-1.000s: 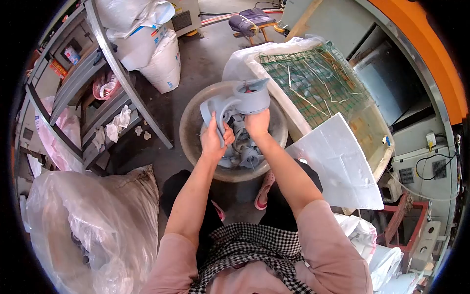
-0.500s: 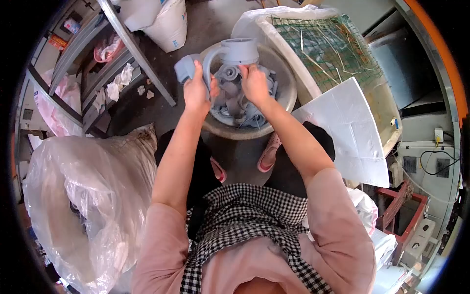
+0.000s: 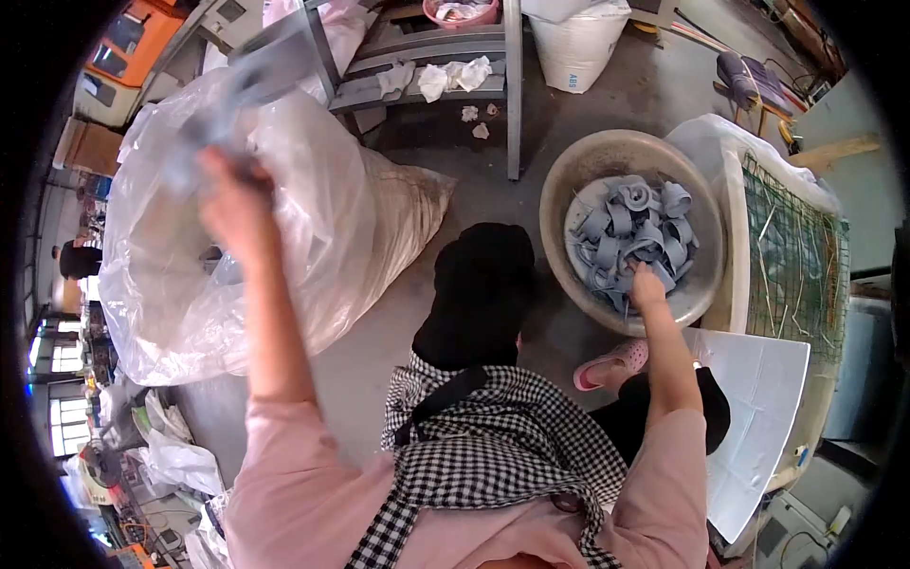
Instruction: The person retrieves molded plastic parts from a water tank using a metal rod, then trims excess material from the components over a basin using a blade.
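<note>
Showing blurred at the left hand above the plastic bag, the gray piece could tear it if an edge catches (how open either grip is, or whether it holds anything, I cannot tell), while the right hand, among gray parts in the basin, risks tangling their loops.

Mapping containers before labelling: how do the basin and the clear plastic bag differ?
Shape: the basin has a smooth round rim; the plastic bag is creased and slumped.
Look: the basin is dull and opaque; the bag is see-through.
Hands: the right hand reaches into the basin; the left hand, motion-blurred, shows against the bag.
Shared: both appear to rest on the floor.
</note>
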{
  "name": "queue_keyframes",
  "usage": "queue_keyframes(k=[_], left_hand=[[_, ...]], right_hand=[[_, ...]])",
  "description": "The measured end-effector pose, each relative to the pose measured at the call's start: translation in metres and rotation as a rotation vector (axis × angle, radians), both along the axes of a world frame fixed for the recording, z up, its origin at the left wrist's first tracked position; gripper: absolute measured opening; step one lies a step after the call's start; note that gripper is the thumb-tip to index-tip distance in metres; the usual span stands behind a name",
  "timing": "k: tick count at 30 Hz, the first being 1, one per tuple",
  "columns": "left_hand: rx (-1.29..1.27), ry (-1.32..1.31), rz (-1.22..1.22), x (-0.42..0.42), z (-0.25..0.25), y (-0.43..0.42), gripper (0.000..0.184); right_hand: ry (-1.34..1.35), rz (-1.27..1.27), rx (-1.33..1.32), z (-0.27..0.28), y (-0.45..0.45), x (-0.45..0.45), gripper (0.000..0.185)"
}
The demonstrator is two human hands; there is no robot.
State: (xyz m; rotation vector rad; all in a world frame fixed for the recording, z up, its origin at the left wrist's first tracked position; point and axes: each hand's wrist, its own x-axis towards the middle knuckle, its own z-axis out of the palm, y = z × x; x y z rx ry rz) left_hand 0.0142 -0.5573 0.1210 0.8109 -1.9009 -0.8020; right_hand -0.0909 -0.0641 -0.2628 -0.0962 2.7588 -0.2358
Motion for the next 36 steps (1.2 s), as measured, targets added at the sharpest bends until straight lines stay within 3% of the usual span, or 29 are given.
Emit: queue_keyframes(k=[1,2,4,5,7,8,11,12,13,14,16,17,19,20,22,23,24,26,28,30,31,32,34,35,36], left_hand=[[0.066,0.061,0.082,0.008,0.016,-0.032,0.047],[0.131,0.130,0.162,0.015,0.032,-0.063,0.048],[0.129,-0.053,0.166,0.027,0.022,-0.190,0.052],[0.125,0.024,-0.105,0.037,0.013,-0.270,0.058],[0.199,-0.277,0.396,0.030,0.024,-0.341,0.069],[0.185,-0.419,0.416,0.036,0.029,-0.352,0.075],[-0.303,-0.303,0.233,-0.031,0.003,-0.230,0.068],[-0.487,-0.195,-0.052,-0.044,-0.019,-0.226,0.062],[-0.522,-0.150,-0.190,-0.071,-0.036,-0.150,0.057],[-0.477,-0.148,-0.306,-0.102,-0.050,-0.050,0.052],[-0.407,-0.204,-0.595,-0.134,-0.069,0.079,0.043],[-0.361,-0.168,-0.786,-0.145,-0.084,0.117,0.046],[-0.318,-0.355,-1.068,-0.156,-0.118,0.176,0.051],[-0.116,-0.467,-1.213,-0.161,-0.145,0.199,0.054],[-0.113,-0.644,-1.332,-0.166,-0.199,0.235,0.067],[-0.137,-0.732,-1.376,-0.162,-0.198,0.252,0.076],[-0.135,-0.695,-1.459,-0.159,-0.201,0.263,0.082],[-0.142,-0.469,-1.427,-0.152,-0.200,0.281,0.085],[-0.227,-0.307,-1.413,-0.152,-0.185,0.290,0.085],[-0.261,-0.151,-1.285,-0.156,-0.171,0.295,0.075],[-0.170,-0.019,-1.309,-0.158,-0.171,0.299,0.048],[-0.177,-0.006,-1.316,-0.156,-0.170,0.300,0.048],[0.322,-0.356,-1.383,-0.151,-0.171,0.301,0.026],[0.339,0.058,-1.313,-0.159,-0.201,0.311,0.025],[0.334,0.066,-1.315,-0.160,-0.197,0.310,0.025]], right_hand=[[0.154,0.167,-0.033,-0.031,0.014,0.007,0.024],[0.192,0.260,-0.025,-0.027,0.010,0.014,0.022],[0.145,0.371,0.033,-0.013,-0.004,0.014,0.016],[0.199,0.326,0.027,-0.076,0.008,0.010,0.016],[0.169,0.303,0.159,-0.105,0.007,0.010,0.017],[0.208,0.278,0.199,-0.107,0.001,0.012,0.018],[0.090,0.312,0.253,-0.086,-0.004,0.008,0.021],[0.037,0.357,0.247,-0.084,-0.002,0.000,0.024],[-0.014,0.405,0.237,-0.081,-0.001,-0.007,0.029],[-0.018,0.394,0.252,-0.067,0.007,-0.014,0.029],[-0.058,0.094,-0.057,-0.026,0.014,-0.043,0.039],[-0.052,0.083,-0.051,0.005,0.016,-0.046,0.039],[0.065,-0.134,-0.469,0.066,0.021,-0.055,0.051],[0.015,-0.262,-0.361,0.077,0.025,-0.067,0.059],[-0.010,-0.417,-0.714,0.127,0.027,-0.069,0.056],[-0.004,-0.453,-0.850,0.121,0.038,-0.079,0.048],[0.019,-0.460,-0.853,0.139,0.039,-0.076,0.048],[0.113,-0.663,-1.166,0.194,0.033,-0.061,0.040],[0.137,-0.681,-1.179,0.211,0.045,-0.051,0.037],[0.031,-0.672,-1.263,0.226,0.054,-0.042,0.036],[0.027,-0.668,-1.344,0.233,0.053,-0.035,0.033],[0.020,-0.706,-1.393,0.235,0.049,-0.032,0.033],[0.128,-0.665,-1.395,0.249,0.037,-0.024,0.038],[0.210,-0.634,-1.342,0.253,0.032,-0.023,0.042],[0.219,-0.628,-1.345,0.259,0.030,-0.019,0.042]])
